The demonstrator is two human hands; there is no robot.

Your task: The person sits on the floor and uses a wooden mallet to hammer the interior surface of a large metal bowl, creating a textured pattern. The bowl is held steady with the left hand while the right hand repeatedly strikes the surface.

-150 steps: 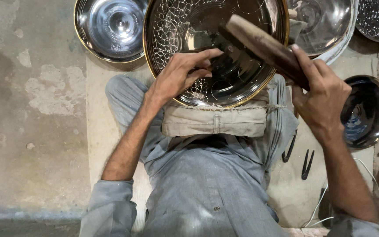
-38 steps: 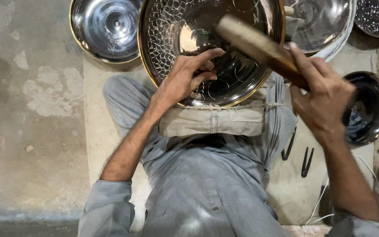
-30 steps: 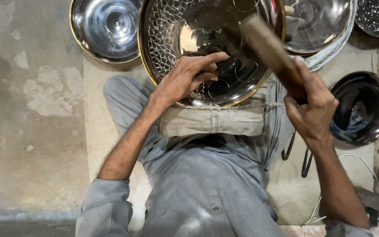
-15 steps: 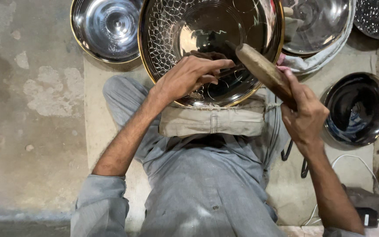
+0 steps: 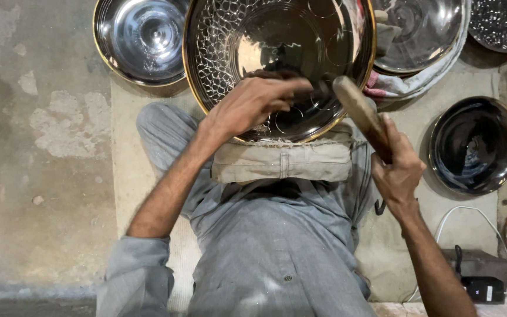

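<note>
Brass-rimmed hammered bowl on cushion, steel bowls beside

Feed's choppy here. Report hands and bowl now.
Left hand pressing inside big patterned bowl. Right hand gripping wooden mallet, head at bowl. Bowl propped on cloth pad. Nothing blocking.

Soft, even light — glare on the metal bowls, hands slightly motion-blurred.
</note>
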